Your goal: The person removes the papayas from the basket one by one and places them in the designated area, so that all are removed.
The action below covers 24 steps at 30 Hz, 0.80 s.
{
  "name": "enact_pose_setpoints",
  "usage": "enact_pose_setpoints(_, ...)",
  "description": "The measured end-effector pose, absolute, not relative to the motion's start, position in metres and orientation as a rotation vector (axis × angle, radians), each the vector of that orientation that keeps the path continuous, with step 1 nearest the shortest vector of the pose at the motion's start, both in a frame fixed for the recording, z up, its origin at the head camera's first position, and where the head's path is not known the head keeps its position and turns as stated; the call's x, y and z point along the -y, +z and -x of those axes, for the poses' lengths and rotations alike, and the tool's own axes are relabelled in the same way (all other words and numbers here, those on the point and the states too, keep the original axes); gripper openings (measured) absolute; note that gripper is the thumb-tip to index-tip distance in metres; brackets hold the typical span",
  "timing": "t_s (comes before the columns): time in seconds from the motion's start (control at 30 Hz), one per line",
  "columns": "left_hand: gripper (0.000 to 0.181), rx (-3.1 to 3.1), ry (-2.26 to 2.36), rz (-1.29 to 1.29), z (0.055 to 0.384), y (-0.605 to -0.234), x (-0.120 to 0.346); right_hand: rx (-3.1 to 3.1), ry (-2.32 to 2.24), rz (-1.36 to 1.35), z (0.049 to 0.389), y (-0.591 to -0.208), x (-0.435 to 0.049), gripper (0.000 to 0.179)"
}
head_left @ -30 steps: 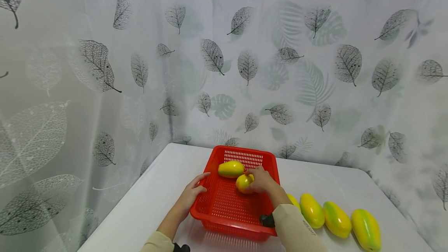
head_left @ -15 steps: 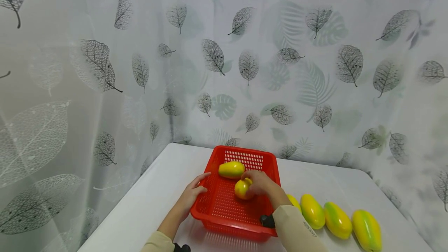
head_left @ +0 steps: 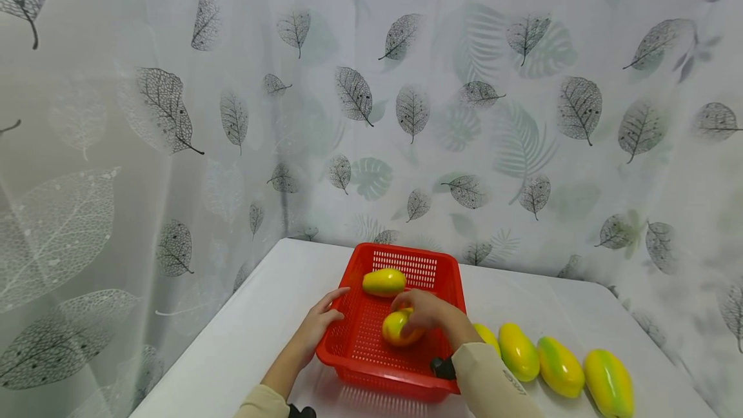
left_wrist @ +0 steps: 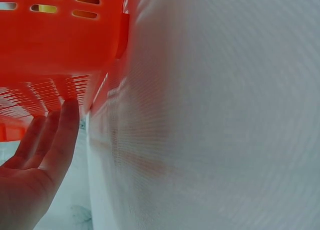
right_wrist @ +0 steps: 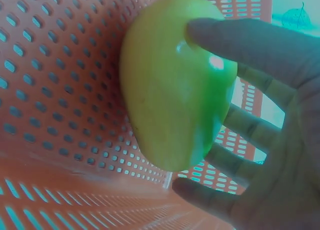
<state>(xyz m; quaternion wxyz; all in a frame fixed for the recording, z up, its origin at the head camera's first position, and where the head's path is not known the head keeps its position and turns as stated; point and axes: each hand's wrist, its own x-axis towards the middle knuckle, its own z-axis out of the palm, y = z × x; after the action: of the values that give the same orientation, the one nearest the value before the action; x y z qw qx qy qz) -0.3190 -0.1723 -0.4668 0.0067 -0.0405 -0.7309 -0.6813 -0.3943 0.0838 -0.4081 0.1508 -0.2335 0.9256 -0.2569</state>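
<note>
A red plastic basket (head_left: 400,371) with perforated walls stands on the white table. Inside it, my right hand (head_left: 426,311) holds a yellow mango (head_left: 395,328) low over the basket floor, thumb on one side and fingers round the far side. In the right wrist view this mango (right_wrist: 172,84) shows a green flank. I cannot tell whether it touches the floor. Another mango (head_left: 384,282) lies near the basket's back wall. My left hand (head_left: 313,326) rests against the basket's left side, and the left wrist view shows its fingers (left_wrist: 62,135) extended, tips at the perforated wall.
Several more yellow-green mangoes lie in a row on the table right of the basket, among them one mango (head_left: 518,351) near it and one mango (head_left: 607,382) farthest right. A leaf-patterned curtain (head_left: 418,115) hangs behind and to the left of the table (head_left: 278,282).
My right hand has moved the held mango toward the front of the basket and slightly left, away from the other mango. My left hand and the basket have stayed in place.
</note>
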Motion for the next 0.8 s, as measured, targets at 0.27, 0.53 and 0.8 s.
enact_pose_setpoints(0.27,0.058,2.288,-2.12,0.128,0.3171,-0.4662,0.1729,-2.623,-0.715,0.66,0.3886,-0.4056,-0.081,0.048)
enact_pose_setpoints(0.53,0.058,2.285,-2.131,0.133,0.3185,-0.4688,0.174,-2.601,-0.739,0.69,0.3892,-0.4063,-0.0806,0.045)
enact_pose_setpoints(0.8,0.058,2.293,-2.12,0.139,0.3187,-0.4683,0.1744,-2.644,-0.784,0.711,0.3904,-0.4041,-0.0863,0.041)
